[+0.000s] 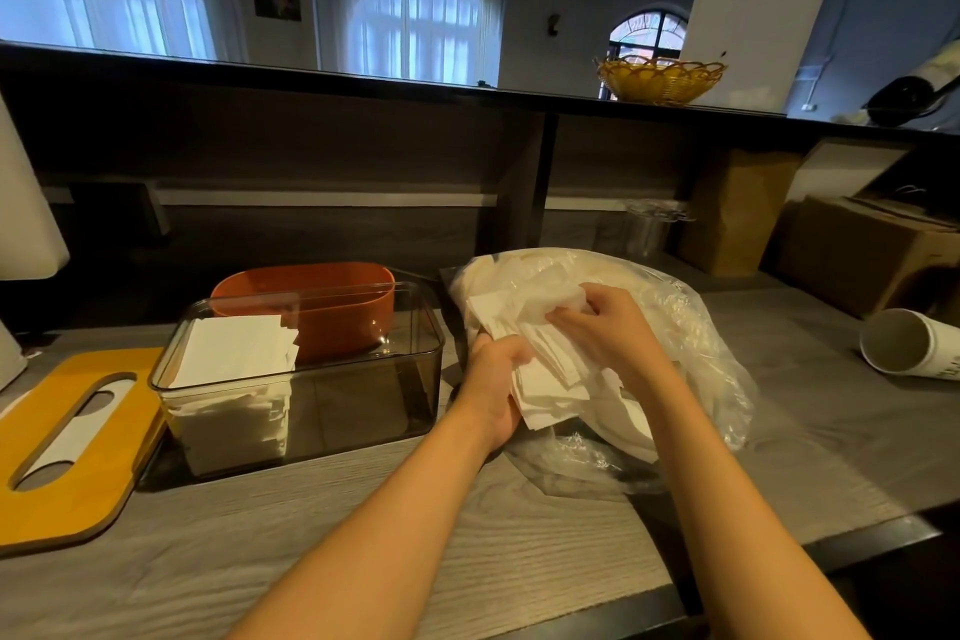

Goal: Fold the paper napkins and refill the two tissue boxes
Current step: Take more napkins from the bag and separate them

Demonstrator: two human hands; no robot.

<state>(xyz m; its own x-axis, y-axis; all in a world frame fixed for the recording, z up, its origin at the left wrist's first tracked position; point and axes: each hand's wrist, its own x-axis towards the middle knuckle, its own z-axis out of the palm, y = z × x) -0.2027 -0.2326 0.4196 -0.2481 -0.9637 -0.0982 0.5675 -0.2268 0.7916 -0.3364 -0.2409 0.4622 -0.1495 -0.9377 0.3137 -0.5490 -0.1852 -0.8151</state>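
Two tissue boxes on the grey counter: one clear smoky box, open, holding one stack of folded napkins at its left end; one orange box just behind it. One yellow slotted lid lies left. One plastic bag of napkins lies right. Left hand grips a napkin bundle from below; right hand pinches its top sheets. One paper cup lies tipped.
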